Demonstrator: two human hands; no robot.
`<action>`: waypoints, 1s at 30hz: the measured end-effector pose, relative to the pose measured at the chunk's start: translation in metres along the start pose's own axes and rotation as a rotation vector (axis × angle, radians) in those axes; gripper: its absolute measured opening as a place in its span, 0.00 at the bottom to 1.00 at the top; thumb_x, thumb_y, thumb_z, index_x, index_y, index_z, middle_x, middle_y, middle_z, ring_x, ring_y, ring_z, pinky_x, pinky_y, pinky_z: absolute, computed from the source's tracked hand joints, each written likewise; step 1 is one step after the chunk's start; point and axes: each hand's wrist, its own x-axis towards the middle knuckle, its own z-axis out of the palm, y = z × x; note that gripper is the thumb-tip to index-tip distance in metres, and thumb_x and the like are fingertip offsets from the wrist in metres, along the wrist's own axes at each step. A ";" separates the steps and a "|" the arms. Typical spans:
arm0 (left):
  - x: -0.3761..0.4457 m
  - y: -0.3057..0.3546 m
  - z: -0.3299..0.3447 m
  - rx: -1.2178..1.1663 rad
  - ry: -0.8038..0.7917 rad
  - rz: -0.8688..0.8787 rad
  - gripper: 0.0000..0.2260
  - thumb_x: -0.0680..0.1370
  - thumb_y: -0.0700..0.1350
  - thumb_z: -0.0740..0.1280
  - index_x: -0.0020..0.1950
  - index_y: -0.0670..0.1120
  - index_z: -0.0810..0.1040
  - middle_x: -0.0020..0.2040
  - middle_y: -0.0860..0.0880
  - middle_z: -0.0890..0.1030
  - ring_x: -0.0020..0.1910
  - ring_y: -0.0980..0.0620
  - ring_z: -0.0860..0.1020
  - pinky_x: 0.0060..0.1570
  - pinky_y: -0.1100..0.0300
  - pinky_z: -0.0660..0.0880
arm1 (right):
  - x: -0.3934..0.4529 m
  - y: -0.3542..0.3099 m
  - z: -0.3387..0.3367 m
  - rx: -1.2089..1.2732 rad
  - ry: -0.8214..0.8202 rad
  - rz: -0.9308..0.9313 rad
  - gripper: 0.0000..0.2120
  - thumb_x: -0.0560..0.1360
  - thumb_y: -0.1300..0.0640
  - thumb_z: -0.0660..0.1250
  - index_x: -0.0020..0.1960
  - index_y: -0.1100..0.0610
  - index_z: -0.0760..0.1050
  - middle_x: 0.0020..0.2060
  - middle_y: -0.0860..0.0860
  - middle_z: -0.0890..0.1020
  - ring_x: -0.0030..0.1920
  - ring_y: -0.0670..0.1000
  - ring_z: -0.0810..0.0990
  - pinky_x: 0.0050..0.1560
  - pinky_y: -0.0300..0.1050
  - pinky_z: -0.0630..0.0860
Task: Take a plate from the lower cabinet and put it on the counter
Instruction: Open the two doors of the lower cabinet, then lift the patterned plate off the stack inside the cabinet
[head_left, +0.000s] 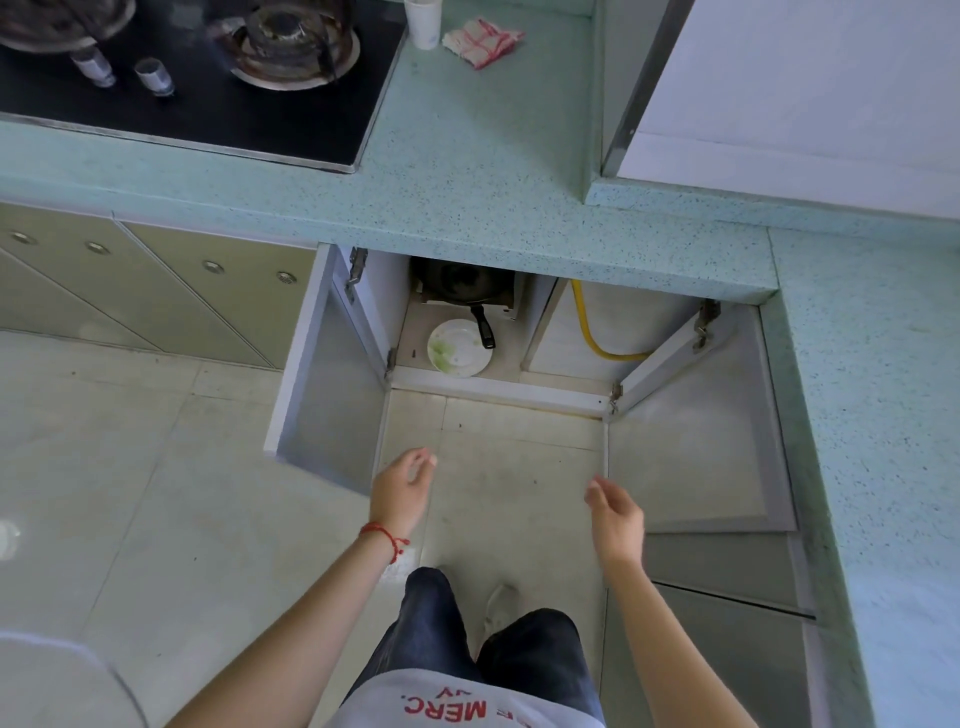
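Plate (459, 347): ceramic-looking, probably rigid, breakable, slick; take by rim, beside pan handle (482, 326).
Hands: left hand (402, 486), right hand (615, 512) both open, empty, well short of plate.

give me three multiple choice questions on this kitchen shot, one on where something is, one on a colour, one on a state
1. Where is the plate?
A. on the counter
B. on the cabinet floor, by the pan handle
C. on the stove

2. What colour is the hose in the cabinet?
A. yellow
B. red
C. black

3. How are the hands?
A. both empty
B. left holds the plate
C. right holds a cup

Answers:
1 B, it lies inside the open cabinet.
2 A, plainly yellow.
3 A, left hand and right hand hold nothing.
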 end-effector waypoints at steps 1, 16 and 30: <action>0.000 -0.001 0.003 0.113 -0.043 0.070 0.15 0.78 0.45 0.61 0.62 0.39 0.73 0.63 0.41 0.76 0.64 0.45 0.73 0.62 0.56 0.67 | -0.002 -0.003 0.007 -0.139 -0.045 -0.082 0.16 0.77 0.54 0.61 0.62 0.58 0.72 0.57 0.56 0.79 0.58 0.55 0.77 0.58 0.46 0.71; 0.058 0.006 0.039 0.762 -0.175 0.268 0.23 0.80 0.51 0.51 0.73 0.46 0.53 0.76 0.46 0.57 0.75 0.47 0.52 0.73 0.48 0.52 | 0.059 -0.038 0.055 -0.895 -0.305 -0.574 0.25 0.80 0.47 0.51 0.73 0.54 0.53 0.76 0.53 0.54 0.75 0.53 0.52 0.73 0.48 0.51; 0.182 -0.006 0.065 0.796 -0.164 0.238 0.23 0.80 0.51 0.49 0.74 0.46 0.51 0.76 0.46 0.55 0.75 0.48 0.51 0.74 0.50 0.51 | 0.183 -0.051 0.117 -0.929 -0.342 -0.611 0.25 0.79 0.48 0.52 0.73 0.56 0.54 0.75 0.55 0.57 0.74 0.54 0.54 0.73 0.48 0.52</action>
